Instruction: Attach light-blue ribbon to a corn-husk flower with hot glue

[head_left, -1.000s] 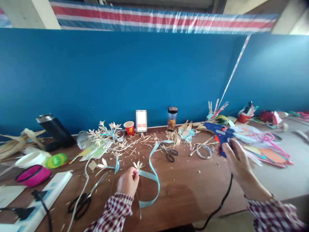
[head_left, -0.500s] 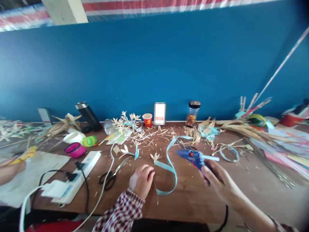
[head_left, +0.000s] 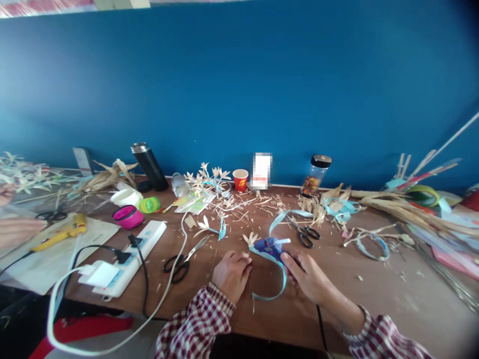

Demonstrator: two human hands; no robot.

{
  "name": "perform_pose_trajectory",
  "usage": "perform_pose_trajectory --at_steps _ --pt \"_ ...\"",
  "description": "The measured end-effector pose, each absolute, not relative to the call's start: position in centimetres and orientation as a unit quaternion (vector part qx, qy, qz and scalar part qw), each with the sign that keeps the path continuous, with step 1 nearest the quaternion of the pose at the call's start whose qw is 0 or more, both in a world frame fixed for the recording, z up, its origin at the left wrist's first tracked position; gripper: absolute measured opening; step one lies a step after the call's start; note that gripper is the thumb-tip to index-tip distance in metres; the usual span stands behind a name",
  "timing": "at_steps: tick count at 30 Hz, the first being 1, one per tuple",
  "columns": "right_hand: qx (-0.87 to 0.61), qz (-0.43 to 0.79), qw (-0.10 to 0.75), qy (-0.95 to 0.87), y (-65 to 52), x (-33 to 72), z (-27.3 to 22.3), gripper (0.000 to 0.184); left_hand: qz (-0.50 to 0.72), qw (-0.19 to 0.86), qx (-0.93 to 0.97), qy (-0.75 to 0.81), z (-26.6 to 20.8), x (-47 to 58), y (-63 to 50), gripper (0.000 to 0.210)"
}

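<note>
In the head view, my right hand [head_left: 309, 276] is wrapped round the handle of a blue glue gun [head_left: 270, 248] with a white glue stick at its rear. Its nozzle end is beside a pale husk flower [head_left: 251, 240]. My left hand [head_left: 232, 271] is closed just below this flower, fingers pinched at its stem, which is mostly hidden. A light blue ribbon [head_left: 281, 284] curls from near the flower, passes behind the glue gun and bends round on the table. Black-handled scissors [head_left: 179, 266] lie to the left of my left hand.
Left are a white power strip [head_left: 130, 262] with cords, a pink bowl [head_left: 128, 217] and a yellow glue gun [head_left: 62, 233] near another person's hand [head_left: 18, 232]. More scissors [head_left: 307, 234], husk scraps, a red paper cup [head_left: 240, 180], a jar [head_left: 316, 174] and a black flask [head_left: 150, 167] stand or lie behind.
My right hand has brought the blue glue gun left to the flower, uncovering scissors behind. My left hand stays at the stem. The other person's yellow glue gun now lies on the table.
</note>
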State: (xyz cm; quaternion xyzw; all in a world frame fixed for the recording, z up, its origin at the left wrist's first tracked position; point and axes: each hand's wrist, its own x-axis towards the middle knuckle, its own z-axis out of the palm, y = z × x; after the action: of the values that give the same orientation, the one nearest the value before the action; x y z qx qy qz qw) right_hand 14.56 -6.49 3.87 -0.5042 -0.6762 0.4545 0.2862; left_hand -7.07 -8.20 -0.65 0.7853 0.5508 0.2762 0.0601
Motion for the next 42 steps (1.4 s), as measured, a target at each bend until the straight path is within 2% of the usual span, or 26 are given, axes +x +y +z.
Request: perform_pose_trajectory --at_steps 9,15,24,32,42 --pt "-0.512 0.425 0.261 -0.700 -5.7 14.5 3.6 0.040 0.290 0.063 0.789 0.537 -1.0 -7.1 -8.1 0.017" --pt "-0.510 0.444 0.212 -0.706 -5.4 15.0 3.3 0.042 0.302 0.057 0.790 0.531 -0.9 -7.0 -8.1 0.018" --pt "-0.499 0.490 0.246 -0.671 -5.5 15.1 4.6 0.042 0.291 0.047 0.795 0.531 -0.7 -6.9 -8.2 0.017" --pt "-0.516 0.408 0.229 -0.717 -5.4 14.2 4.1 0.041 0.294 0.042 0.796 0.527 -0.5 -6.8 -8.2 0.017" --pt "-0.505 0.427 0.233 -0.713 -5.2 14.7 4.8 0.040 0.281 0.041 0.803 0.524 -0.7 -6.9 -8.2 0.017"
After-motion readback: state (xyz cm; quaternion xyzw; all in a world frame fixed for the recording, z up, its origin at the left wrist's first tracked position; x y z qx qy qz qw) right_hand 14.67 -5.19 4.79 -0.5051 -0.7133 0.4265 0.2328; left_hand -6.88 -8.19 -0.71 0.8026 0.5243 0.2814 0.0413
